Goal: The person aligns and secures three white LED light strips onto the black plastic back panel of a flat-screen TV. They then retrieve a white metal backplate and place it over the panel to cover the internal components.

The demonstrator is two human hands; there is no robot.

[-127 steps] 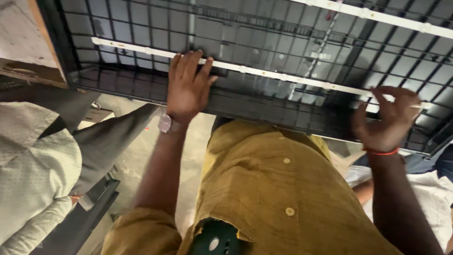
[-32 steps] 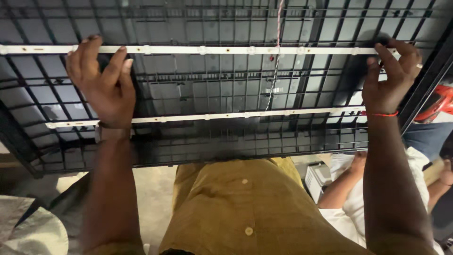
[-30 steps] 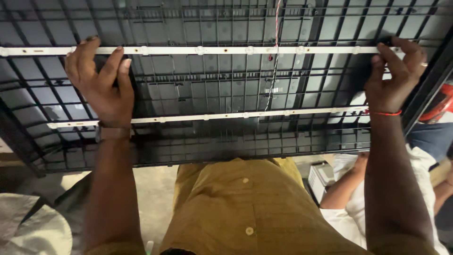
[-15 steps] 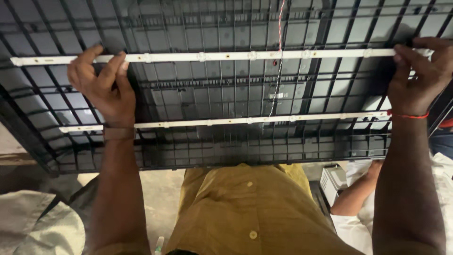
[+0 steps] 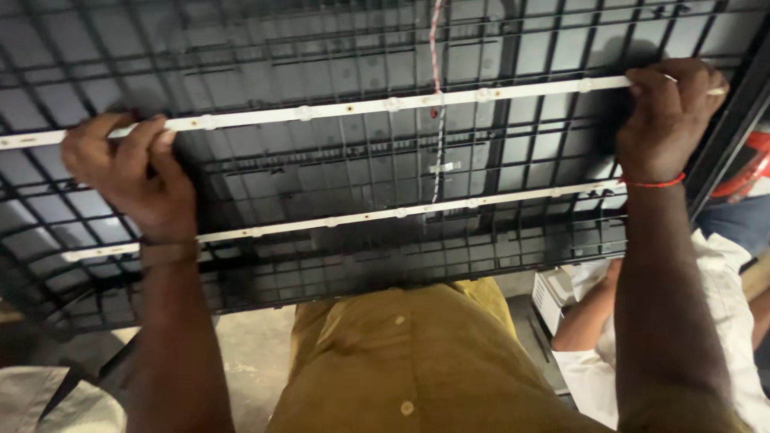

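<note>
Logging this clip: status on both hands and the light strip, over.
Left hand and right hand both gripping upper white strip at its ends, against dark ribbed panel. Red-white wire crosses strip mid-span. Second strip below, untouched.

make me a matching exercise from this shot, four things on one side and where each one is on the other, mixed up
Things:
1. left hand
2. right hand
3. red and white twisted wire
4. lower white LED strip

Places:
A. hanging down the middle of the dark ribbed panel
B. gripping the right end of the upper white LED strip
C. running across the panel nearer the yellow shirt
D. on the left part of the upper strip

Pairs: 1-D, 2-B, 3-A, 4-C
</note>
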